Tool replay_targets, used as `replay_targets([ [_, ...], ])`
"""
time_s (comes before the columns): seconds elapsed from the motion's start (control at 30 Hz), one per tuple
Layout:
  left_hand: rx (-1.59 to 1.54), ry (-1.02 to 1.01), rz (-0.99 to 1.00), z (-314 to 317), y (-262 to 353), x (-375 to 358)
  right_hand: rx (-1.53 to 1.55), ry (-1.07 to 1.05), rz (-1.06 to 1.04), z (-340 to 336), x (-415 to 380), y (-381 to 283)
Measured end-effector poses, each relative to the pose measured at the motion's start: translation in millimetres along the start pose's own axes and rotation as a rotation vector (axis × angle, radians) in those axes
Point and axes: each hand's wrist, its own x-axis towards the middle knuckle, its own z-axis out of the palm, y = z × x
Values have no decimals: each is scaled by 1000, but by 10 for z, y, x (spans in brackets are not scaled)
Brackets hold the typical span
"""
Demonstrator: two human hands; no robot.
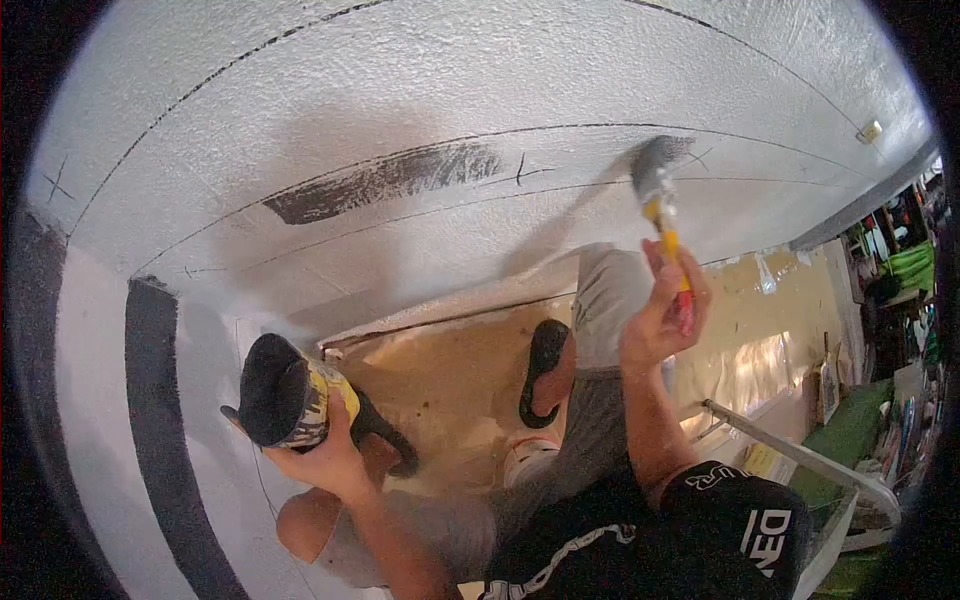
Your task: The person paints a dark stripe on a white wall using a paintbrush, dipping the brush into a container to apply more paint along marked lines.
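Note:
My right hand point(668, 305) grips a paintbrush point(670, 235) with a yellow and red handle. The dark bristles rest on the white wall point(450, 80), at a small dark smear near a drawn cross. To the lower left, my left hand point(335, 450) is wrapped round a yellow and black paint can point(325, 400), tilted, its inside dark. A dark painted patch point(350, 190) with a ragged right end lies between curved pencil-like lines on the wall.
Dark vertical stripes point(155, 380) run down the left wall. A metal ladder point(800, 455) stands at the lower right, near a green surface point(850, 435) and cluttered shelves point(900, 260). Brown floor covering point(450, 375) lies beneath my sandalled feet. A small fitting point(871, 131) sits on the wall's right part.

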Motion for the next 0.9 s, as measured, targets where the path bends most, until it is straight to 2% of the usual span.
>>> replay_targets([
  [0.07,89,-11,26,-19,-11,34,26,-164,-116,91,-103,-43],
  [0.17,-34,15,-62,60,65,-53,-49,-273,-209,135,-136,-97],
  [0.3,-38,17,-78,34,121,-30,-3,-250,-206,385,-305,-247],
  [0.37,-43,0,-163,12,176,-5,-14,-369,-201,454,-404,-315],
  [0.47,-18,11,-110,-34,106,22,80,-431,-121,601,-561,-483],
  [0.6,70,45,-75,-67,98,31,111,-428,-112,639,-598,-614],
  [0.67,47,44,-60,-82,40,37,71,-405,-186,561,-537,-601],
  [0.9,30,42,-108,-128,39,40,-64,-350,-261,201,-41,-115],
])
